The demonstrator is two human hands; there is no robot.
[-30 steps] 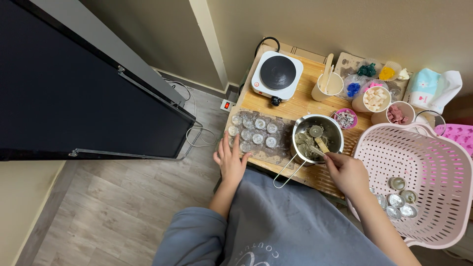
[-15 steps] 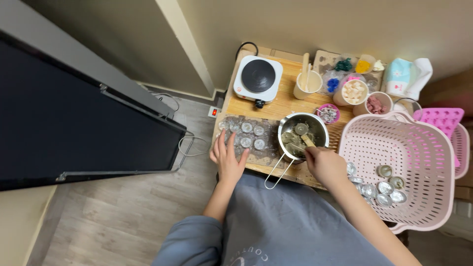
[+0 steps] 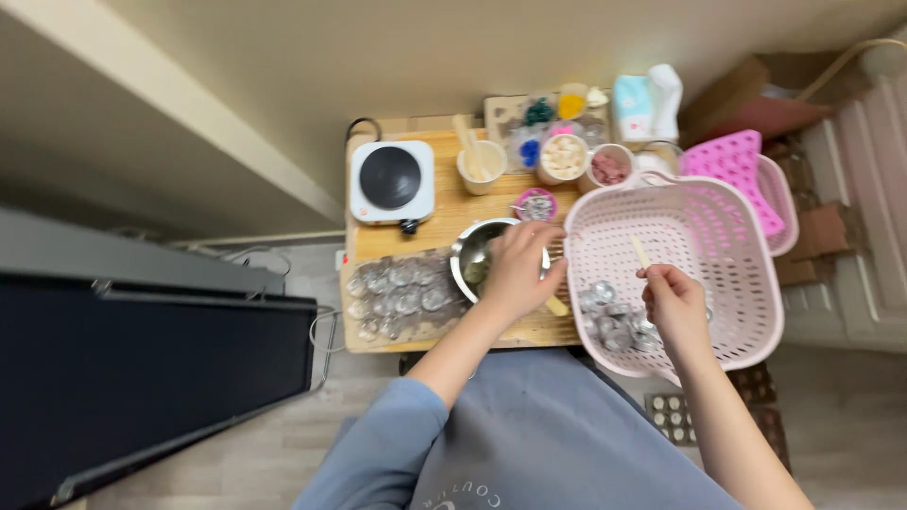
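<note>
Change: the left hand [image 3: 515, 269] has left the tray of small metal cups [image 3: 402, 293] and now lies over the metal pot [image 3: 477, 257]; the right hand [image 3: 673, 300] has lifted the wooden stick [image 3: 641, 251] out over the pink basket [image 3: 709, 217].
Left fingers: spread on the pot rim; grip cannot be told.
Right fingers: pinched on the stick.
Risk: the pot sits near the table [image 3: 444, 212] front edge; a push could tip its contents. The stick may drip into the basket.
Room: wood table, hotplate [image 3: 392, 179], grey plank floor.
</note>
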